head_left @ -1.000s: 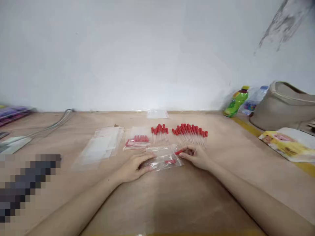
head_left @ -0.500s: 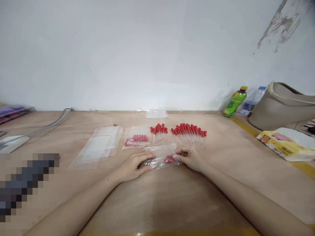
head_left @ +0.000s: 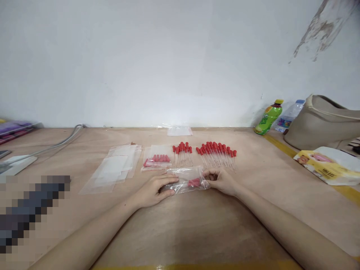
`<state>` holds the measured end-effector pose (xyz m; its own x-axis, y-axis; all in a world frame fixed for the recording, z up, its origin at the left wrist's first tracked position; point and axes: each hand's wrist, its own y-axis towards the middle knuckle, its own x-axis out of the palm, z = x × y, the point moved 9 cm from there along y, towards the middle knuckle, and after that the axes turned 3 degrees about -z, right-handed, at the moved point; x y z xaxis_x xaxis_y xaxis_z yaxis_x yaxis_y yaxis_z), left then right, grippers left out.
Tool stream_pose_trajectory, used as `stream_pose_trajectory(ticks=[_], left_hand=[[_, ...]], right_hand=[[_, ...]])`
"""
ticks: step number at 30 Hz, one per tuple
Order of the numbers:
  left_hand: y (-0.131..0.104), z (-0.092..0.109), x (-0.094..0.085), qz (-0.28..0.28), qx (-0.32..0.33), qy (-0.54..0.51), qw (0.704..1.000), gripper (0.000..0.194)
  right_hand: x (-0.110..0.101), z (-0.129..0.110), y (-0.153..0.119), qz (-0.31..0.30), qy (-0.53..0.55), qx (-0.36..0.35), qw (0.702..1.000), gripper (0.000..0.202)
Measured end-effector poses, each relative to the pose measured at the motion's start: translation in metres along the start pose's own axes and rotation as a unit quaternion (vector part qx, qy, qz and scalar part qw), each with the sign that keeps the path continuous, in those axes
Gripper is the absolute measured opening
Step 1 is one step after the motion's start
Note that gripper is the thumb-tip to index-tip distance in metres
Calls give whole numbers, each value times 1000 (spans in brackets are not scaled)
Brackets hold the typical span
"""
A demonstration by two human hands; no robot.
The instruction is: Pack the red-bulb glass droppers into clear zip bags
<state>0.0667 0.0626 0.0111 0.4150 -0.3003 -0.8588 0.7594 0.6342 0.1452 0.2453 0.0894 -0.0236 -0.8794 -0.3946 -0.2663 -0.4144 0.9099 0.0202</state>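
Note:
A clear plastic bag (head_left: 184,176) lies on the table between my hands, with red-capped droppers (head_left: 194,182) inside it. My left hand (head_left: 156,190) rests on the bag's left end, thumb and fingers apart. At the right end, my right hand (head_left: 221,180) pinches the bag's edge between thumb and fingers. Just behind are two groups of red-topped clear droppers, a smaller one (head_left: 182,152) and a larger one (head_left: 216,152). Filled bags with red bulbs (head_left: 159,159) lie to their left.
Flat clear bags (head_left: 115,167) overlap on the left, near a cable (head_left: 59,144). A small bag (head_left: 179,131) lies by the wall. At right are a green bottle (head_left: 268,118), a clear bottle (head_left: 289,116), a beige bag (head_left: 317,123) and a yellow-white pack (head_left: 327,167).
The red bulbs inside the bag now lie closer together, a little apart from my right fingertips. My right hand has shifted slightly to the right, while my left hand has hardly moved.

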Motion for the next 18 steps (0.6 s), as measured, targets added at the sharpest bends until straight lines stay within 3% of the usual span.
stream_pose_trajectory(ticks=[9, 14, 18], left_hand=[[1, -1, 0, 9, 7, -2, 1000, 39], [1, 0, 0, 10, 7, -9, 1000, 39], [0, 0, -1, 11, 7, -9, 1000, 39]], right_hand=[[6, 3, -2, -28, 143, 40, 988, 43], [3, 3, 0, 4, 43, 37, 998, 29], [10, -7, -2, -25, -28, -13, 999, 28]])
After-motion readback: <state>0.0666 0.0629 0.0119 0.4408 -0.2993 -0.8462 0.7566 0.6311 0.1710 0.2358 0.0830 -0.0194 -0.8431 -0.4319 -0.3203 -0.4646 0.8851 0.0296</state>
